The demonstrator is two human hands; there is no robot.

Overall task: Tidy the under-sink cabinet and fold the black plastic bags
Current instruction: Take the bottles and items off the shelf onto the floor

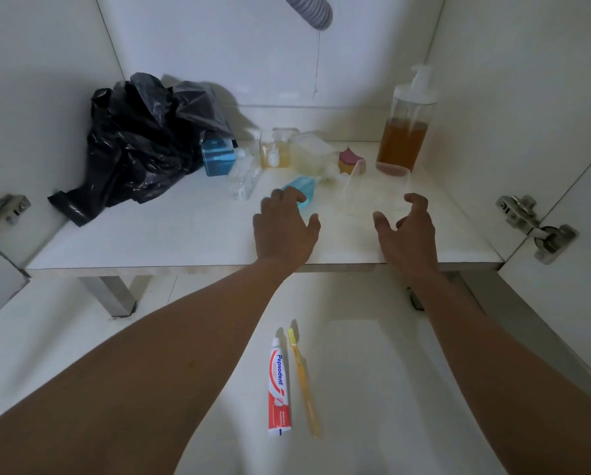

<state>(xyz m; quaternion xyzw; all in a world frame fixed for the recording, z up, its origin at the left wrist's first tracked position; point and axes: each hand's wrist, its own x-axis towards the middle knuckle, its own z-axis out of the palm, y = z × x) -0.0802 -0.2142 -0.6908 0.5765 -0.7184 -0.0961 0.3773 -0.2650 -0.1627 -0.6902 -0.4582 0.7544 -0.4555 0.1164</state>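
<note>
The left hand [283, 228] lies low over the cabinet shelf [184, 234] with fingers spread and straight, its fingertips at a light blue item [306, 188]. The right hand [407, 231] is beside it, thumb and curved fingers apart, gripping nothing that shows; it sits at the near side of a clear plastic container [379, 186], and whether it touches the container cannot be told.

Both wrists cross the shelf's front edge. A bare strip of shelf runs along that edge to the left of the left hand.

The black plastic bags [143, 145] sit crumpled in 1 heap at the back-left corner, against the left wall, with a flap trailing toward the front. A blue box [216, 159] touches the heap, and small clear bottles [246, 176] lie just beside the box. At the back-right stands a pump bottle [407, 132] of amber liquid, near the right wall.

Below the shelf, on the floor between the forearms, 2 things lie side by side — a toothpaste tube [279, 389] and a yellow toothbrush [304, 382].
</note>
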